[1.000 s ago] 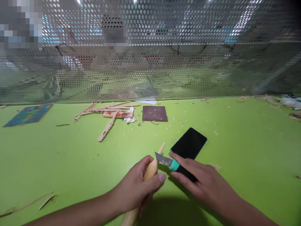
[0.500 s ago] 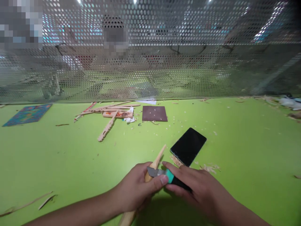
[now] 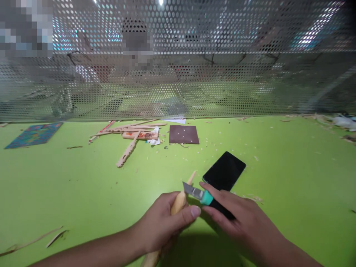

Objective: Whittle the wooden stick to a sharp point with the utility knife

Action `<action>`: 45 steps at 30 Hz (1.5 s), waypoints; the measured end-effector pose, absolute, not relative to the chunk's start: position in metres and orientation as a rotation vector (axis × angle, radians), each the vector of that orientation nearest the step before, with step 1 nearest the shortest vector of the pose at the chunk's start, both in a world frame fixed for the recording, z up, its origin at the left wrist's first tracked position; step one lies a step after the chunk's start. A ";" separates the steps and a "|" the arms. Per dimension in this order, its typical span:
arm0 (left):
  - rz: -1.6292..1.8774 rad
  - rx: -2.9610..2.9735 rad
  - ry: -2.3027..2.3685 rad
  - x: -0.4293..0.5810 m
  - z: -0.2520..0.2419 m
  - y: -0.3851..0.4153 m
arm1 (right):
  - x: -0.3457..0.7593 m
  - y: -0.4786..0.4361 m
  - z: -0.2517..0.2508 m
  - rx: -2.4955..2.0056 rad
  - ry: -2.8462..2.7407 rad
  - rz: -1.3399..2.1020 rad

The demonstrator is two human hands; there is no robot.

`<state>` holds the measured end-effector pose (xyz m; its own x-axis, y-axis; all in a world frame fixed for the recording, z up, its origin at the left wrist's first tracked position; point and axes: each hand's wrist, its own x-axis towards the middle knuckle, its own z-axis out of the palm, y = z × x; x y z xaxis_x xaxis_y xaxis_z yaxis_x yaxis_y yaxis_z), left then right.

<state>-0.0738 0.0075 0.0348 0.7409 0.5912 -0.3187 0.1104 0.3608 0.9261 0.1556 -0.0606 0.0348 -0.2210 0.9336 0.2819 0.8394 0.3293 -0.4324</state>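
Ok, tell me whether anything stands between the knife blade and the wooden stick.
Nothing visible does. The knife in the right hand has its blade right at the wooden stick, near the tapered tip. The left hand grips the stick lower down, its thumb just under the blade. The phone lies off to the right.

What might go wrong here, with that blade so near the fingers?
The knife in the right hand meets the wooden stick just above the thumb of the left hand; a slip might cut it. The stick's thin tip could snap. The black phone lies right behind the blade, so it might get scratched.
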 end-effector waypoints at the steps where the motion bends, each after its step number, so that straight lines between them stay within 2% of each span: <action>1: 0.349 1.199 0.700 -0.074 0.035 0.008 | 0.157 -0.060 0.036 -1.571 -2.095 0.311; 7: 0.370 1.175 0.616 -0.071 0.042 0.011 | 0.157 -0.060 0.043 -1.451 -2.188 0.606; 10: 0.377 1.160 0.598 -0.069 0.044 0.012 | 0.154 -0.060 0.040 -1.413 -2.199 0.612; 16: 0.343 1.248 0.695 -0.071 0.040 0.009 | 0.150 -0.063 0.035 -1.457 -2.236 0.378; 24: 0.372 1.291 0.721 -0.070 0.043 0.008 | 0.147 -0.060 0.045 -1.481 -2.219 -0.174; 28: 0.338 1.221 0.691 -0.071 0.043 0.008 | 0.156 -0.057 0.046 -1.577 -2.157 -0.008; 34: 0.366 1.175 0.636 -0.071 0.043 0.007 | 0.161 -0.059 0.046 -1.501 -2.209 0.608; 36: 0.367 1.135 0.608 -0.070 0.043 0.008 | 0.159 -0.061 0.047 -1.441 -2.215 0.716; 38: 0.379 1.133 0.608 -0.070 0.043 0.009 | 0.157 -0.062 0.046 -1.413 -2.220 0.696; 45: 0.400 1.270 0.735 -0.069 0.038 0.005 | 0.149 -0.068 0.039 -1.478 -2.235 0.314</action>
